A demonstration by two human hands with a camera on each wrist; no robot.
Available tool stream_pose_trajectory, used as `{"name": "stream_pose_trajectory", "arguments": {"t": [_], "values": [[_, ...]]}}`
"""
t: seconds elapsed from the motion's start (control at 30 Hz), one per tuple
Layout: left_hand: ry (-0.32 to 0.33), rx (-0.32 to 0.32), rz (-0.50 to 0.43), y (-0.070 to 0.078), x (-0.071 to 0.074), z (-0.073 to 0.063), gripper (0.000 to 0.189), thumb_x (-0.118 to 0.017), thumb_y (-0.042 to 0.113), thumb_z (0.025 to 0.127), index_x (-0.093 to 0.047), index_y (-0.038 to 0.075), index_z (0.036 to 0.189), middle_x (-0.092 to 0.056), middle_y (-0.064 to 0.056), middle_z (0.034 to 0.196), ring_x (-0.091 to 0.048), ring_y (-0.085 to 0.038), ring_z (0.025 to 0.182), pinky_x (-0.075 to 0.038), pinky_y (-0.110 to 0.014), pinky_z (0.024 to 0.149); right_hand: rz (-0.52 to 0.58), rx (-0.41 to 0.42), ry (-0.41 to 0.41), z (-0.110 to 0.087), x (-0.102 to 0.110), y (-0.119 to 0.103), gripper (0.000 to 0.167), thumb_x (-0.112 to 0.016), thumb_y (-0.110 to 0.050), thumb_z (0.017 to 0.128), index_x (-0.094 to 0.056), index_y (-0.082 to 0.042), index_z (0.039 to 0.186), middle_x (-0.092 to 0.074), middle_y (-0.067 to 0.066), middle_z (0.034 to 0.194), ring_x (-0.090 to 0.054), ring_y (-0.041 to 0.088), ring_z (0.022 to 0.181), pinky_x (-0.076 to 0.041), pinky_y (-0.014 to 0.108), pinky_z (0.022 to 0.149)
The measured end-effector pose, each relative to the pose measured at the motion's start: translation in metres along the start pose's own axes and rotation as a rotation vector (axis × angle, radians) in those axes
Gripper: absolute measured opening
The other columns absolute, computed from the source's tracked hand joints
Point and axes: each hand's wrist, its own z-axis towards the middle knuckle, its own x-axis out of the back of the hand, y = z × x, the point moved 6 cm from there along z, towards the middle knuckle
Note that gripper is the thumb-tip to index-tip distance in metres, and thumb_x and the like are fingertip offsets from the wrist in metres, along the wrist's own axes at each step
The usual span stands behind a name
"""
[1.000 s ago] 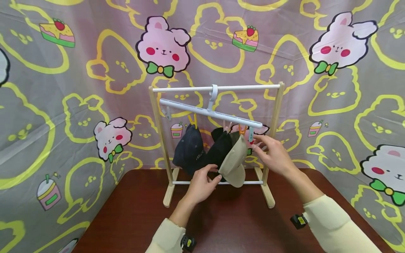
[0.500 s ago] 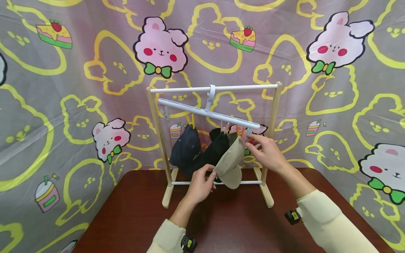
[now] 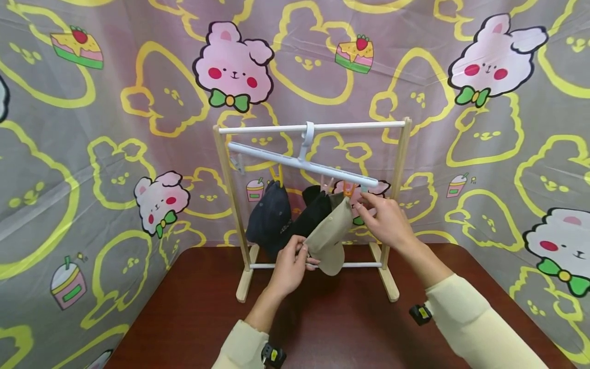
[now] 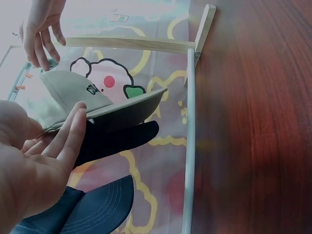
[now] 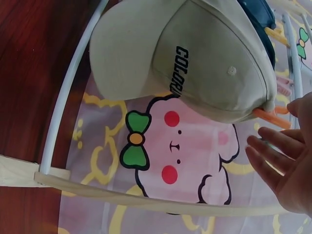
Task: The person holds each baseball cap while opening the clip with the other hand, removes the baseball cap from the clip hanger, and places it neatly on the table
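Observation:
A beige baseball cap (image 3: 329, 233) with dark lettering hangs from an orange clip (image 3: 349, 189) at the lower right end of a tilted white hanger (image 3: 301, 163). My left hand (image 3: 291, 266) pinches the cap's left edge, its fingers running beneath the brim in the left wrist view. Beside the orange clip is my right hand (image 3: 387, 218), fingers relaxed and apart, partly covering a light blue clip (image 3: 364, 189). Behind the beige cap hang a black cap (image 3: 313, 215), under a pink clip (image 3: 326, 183), and a navy cap (image 3: 269, 215), under a yellow clip (image 3: 277, 175).
The hanger hooks over the white top rod (image 3: 359, 125) of a wooden-sided rack, which stands on a dark red table (image 3: 193, 307). A grey clip (image 3: 237, 164) dangles at the hanger's left end. A patterned curtain (image 3: 115, 205) closes off the back and sides.
My left hand has taken hold of the beige cap's edge and drawn it slightly left. The right hand has moved a little left, close to the orange clip.

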Motion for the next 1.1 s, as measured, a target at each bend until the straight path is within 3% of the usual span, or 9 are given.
{"name": "stream_pose_trajectory", "arguments": {"t": [0.2, 0.33, 0.47, 0.57, 0.73, 0.83, 1.0, 1.1], "values": [[0.017, -0.015, 0.029, 0.001, 0.002, 0.001, 0.018, -0.044, 0.004, 0.109, -0.05, -0.007, 0.122, -0.071, -0.028, 0.103, -0.075, -0.041, 0.081, -0.062, -0.049, 0.072, -0.155, -0.069, 0.103, -0.004, 0.003, -0.006, 0.042, -0.056, -0.032, 0.104, -0.064, -0.003, 0.134, -0.072, 0.02, 0.12, -0.071, 0.043, 0.096, -0.054, 0.063, 0.067], [0.018, -0.015, 0.048, 0.004, 0.003, 0.001, 0.018, -0.043, 0.001, 0.109, -0.049, -0.01, 0.121, -0.069, -0.031, 0.101, -0.074, -0.045, 0.081, -0.061, -0.054, 0.072, -0.182, -0.115, 0.116, -0.006, 0.001, -0.009, 0.048, -0.055, -0.032, 0.104, -0.058, -0.002, 0.141, -0.064, 0.02, 0.135, -0.066, 0.048, 0.108, -0.053, 0.068, 0.073], [0.005, -0.014, 0.034, 0.021, 0.002, -0.003, 0.018, -0.04, -0.004, 0.107, -0.048, -0.015, 0.12, -0.066, -0.037, 0.101, -0.07, -0.053, 0.082, -0.057, -0.062, 0.074, -0.133, -0.119, 0.095, -0.004, -0.006, -0.009, 0.054, -0.049, -0.033, 0.107, -0.049, 0.002, 0.148, -0.053, 0.021, 0.148, -0.057, 0.047, 0.126, -0.049, 0.07, 0.092], [-0.009, -0.01, 0.034, 0.038, 0.002, -0.007, 0.017, -0.041, -0.005, 0.107, -0.047, -0.016, 0.119, -0.066, -0.038, 0.101, -0.069, -0.055, 0.082, -0.056, -0.063, 0.074, -0.068, -0.104, 0.097, 0.0, -0.011, -0.008, 0.055, -0.044, -0.033, 0.109, -0.046, 0.006, 0.148, -0.052, 0.026, 0.147, -0.052, 0.048, 0.131, -0.044, 0.066, 0.102], [-0.014, -0.018, 0.052, 0.049, 0.004, -0.01, 0.017, -0.04, -0.005, 0.107, -0.047, -0.015, 0.118, -0.065, -0.037, 0.099, -0.069, -0.053, 0.08, -0.057, -0.062, 0.072, 0.03, -0.049, 0.136, 0.008, -0.016, -0.008, 0.045, -0.042, -0.027, 0.11, -0.052, 0.008, 0.136, -0.06, 0.029, 0.122, -0.06, 0.049, 0.113, -0.047, 0.062, 0.094], [-0.016, -0.01, 0.035, 0.036, 0.006, -0.006, 0.018, -0.04, -0.001, 0.108, -0.047, -0.013, 0.121, -0.065, -0.035, 0.101, -0.071, -0.05, 0.078, -0.059, -0.057, 0.071, 0.066, -0.021, 0.149, 0.01, -0.017, -0.009, 0.04, -0.041, -0.022, 0.111, -0.054, 0.008, 0.134, -0.061, 0.027, 0.116, -0.061, 0.045, 0.105, -0.049, 0.059, 0.088], [-0.009, 0.046, 0.005, 0.006, 0.009, 0.001, 0.019, -0.041, 0.008, 0.111, -0.047, -0.005, 0.123, -0.065, -0.026, 0.105, -0.075, -0.04, 0.077, -0.063, -0.042, 0.07, 0.102, 0.035, 0.165, 0.012, -0.018, -0.008, 0.041, -0.039, -0.018, 0.111, -0.053, 0.009, 0.139, -0.061, 0.029, 0.125, -0.06, 0.044, 0.113, -0.049, 0.059, 0.093], [-0.005, 0.059, -0.008, 0.004, 0.01, 0.0, 0.018, -0.039, 0.008, 0.111, -0.047, -0.005, 0.122, -0.065, -0.026, 0.105, -0.075, -0.039, 0.078, -0.064, -0.039, 0.07, 0.101, 0.069, 0.19, 0.013, -0.02, -0.006, 0.037, -0.04, -0.017, 0.111, -0.06, 0.009, 0.127, -0.064, 0.026, 0.108, -0.062, 0.041, 0.1, -0.051, 0.054, 0.083]]}}
